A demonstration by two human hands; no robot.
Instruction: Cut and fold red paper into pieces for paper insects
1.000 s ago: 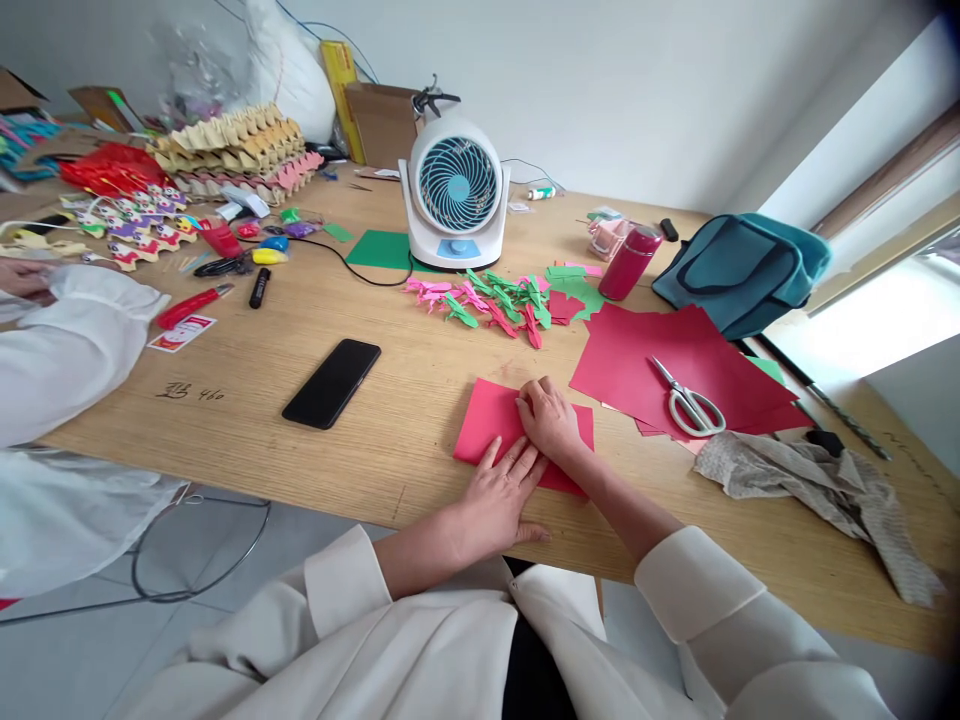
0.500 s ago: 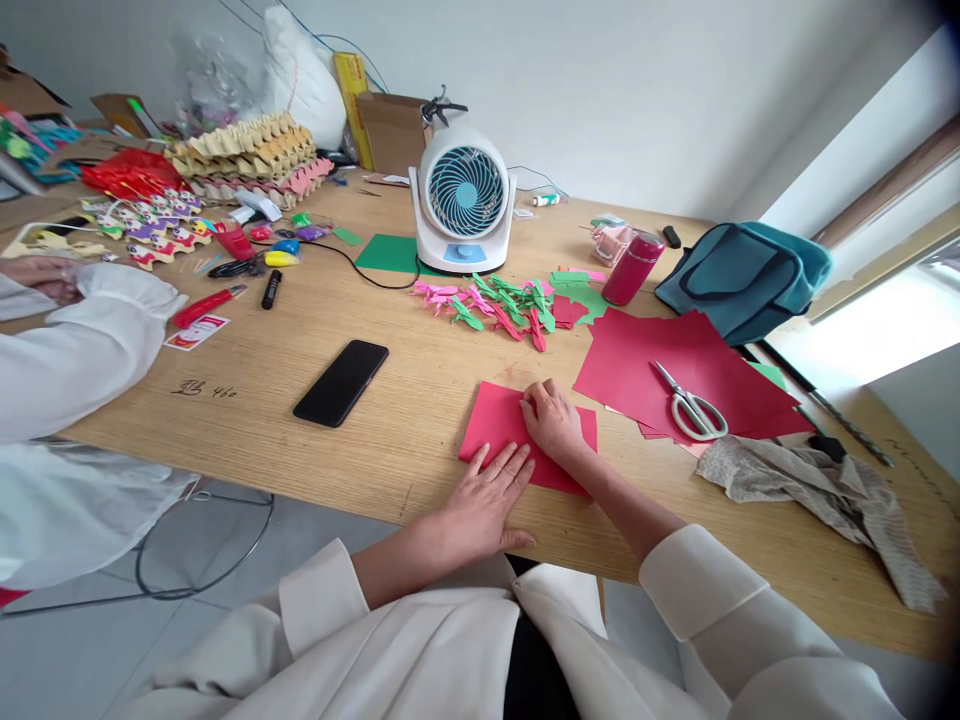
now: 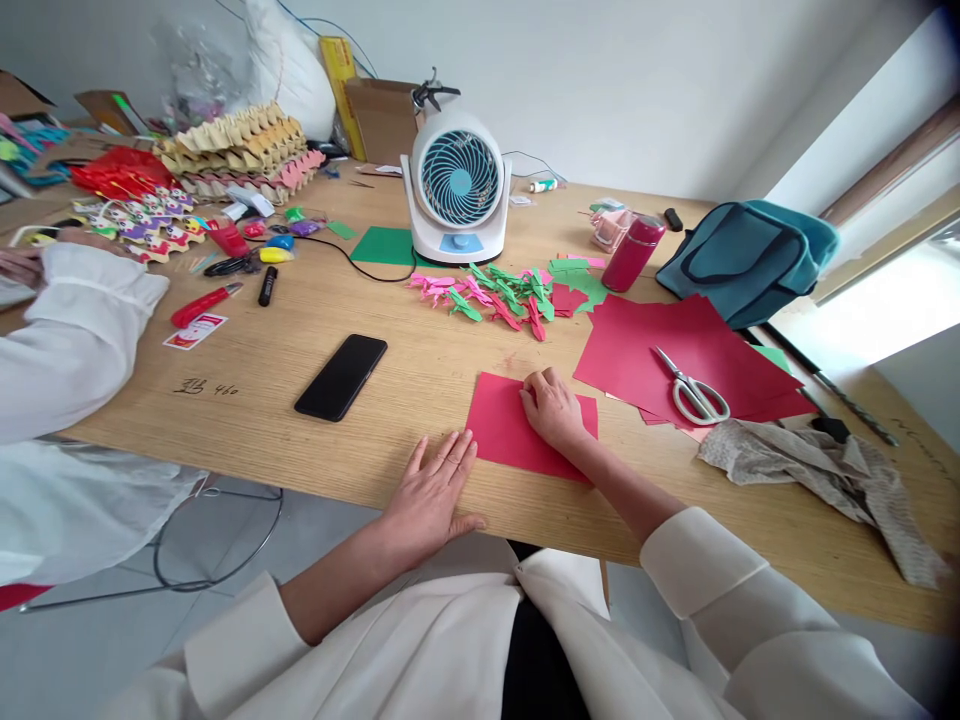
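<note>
Left hand (image 3: 431, 492) has slid leftward, spread flat, gripping nothing, beside the red paper (image 3: 501, 420) near the bench's front edge (image 3: 352, 495); right hand (image 3: 553, 408), curled atop it (grip unclear), should press evenly.

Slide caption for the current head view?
Curled right hand on red paper, left hand flat at its corner, white-handled scissors on larger red sheets.

A pale wall (image 3: 637, 100) backs the wooden table (image 3: 420, 380)
</note>
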